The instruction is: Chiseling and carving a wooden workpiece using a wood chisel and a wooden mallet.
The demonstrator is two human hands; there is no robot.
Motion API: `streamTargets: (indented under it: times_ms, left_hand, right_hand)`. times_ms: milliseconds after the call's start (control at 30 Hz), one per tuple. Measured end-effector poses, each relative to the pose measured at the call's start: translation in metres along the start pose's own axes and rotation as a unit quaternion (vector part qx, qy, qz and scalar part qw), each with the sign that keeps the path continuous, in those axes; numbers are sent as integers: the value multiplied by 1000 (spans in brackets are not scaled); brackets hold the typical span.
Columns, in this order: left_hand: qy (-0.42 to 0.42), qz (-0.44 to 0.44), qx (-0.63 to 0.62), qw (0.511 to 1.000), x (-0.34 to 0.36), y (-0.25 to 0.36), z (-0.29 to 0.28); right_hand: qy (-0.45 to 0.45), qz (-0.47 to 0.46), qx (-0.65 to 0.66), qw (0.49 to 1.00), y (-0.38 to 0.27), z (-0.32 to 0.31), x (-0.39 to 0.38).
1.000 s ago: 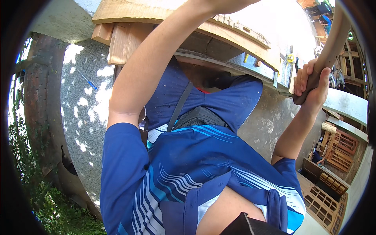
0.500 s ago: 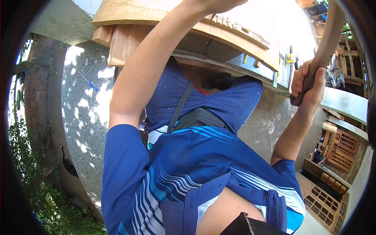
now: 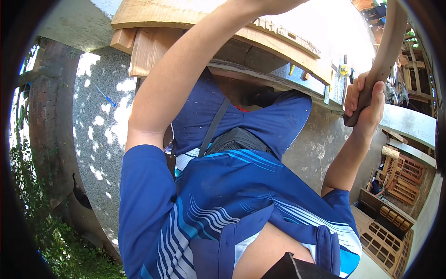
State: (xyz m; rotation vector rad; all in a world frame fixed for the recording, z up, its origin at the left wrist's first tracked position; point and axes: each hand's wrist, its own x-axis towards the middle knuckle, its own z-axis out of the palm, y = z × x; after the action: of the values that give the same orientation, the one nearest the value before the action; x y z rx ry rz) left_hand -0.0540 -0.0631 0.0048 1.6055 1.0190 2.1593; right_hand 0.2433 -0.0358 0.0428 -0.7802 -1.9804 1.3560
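Your right hand (image 3: pixel 364 102) curls closed around the brown wooden shaft (image 3: pixel 388 51), at the counter's (image 3: pixel 297 80) right end; grip it steadily. I can't tell your left hand's (image 3: pixel 278 5) hold.

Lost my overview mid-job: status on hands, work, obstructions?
Right hand gripping curved brown shaft. Left hand cut off by frame, grip unseen; pale board nearby. Yellow tape measure near right hand.

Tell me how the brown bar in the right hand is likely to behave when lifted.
The brown bar is probably stiff, as it looks thick and solid. It may tip, since the right hand grips it near one end. Its smooth-looking surface might slip; its far end is out of view, so weight is uncertain.
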Motion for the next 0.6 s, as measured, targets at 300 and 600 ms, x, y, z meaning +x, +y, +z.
streamTargets:
  times_ms: [300, 600]
  left_hand:
    - [-68, -89, -173, 978, -3, -10, -10]
    - [19, -61, -237, 969, -18, -19, -27]
  right_hand:
    - [14, 17, 16, 1000, 4, 0, -2]
    - [25, 30, 3, 999, 14, -1, -3]
